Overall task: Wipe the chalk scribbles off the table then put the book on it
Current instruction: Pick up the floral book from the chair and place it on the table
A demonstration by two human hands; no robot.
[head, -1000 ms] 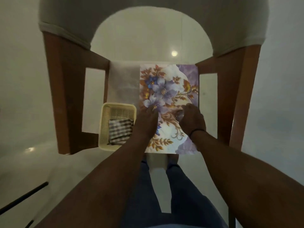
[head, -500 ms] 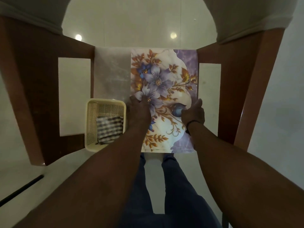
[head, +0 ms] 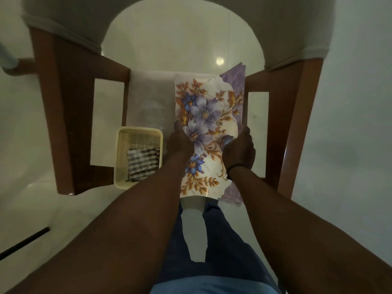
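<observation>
both hands grip a flowered book (head: 209, 115), left hand (head: 179, 143) and right hand (head: 239, 151) on its two sides, its long axis running away from the person, right of a basket (head: 139, 132), over the pale table (head: 148, 98).

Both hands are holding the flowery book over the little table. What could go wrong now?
The book is gripped by its side edges and looks lifted, so it might slip from the left hand or right hand. Set down carelessly, it could bump the basket holding the striped cloth.
</observation>
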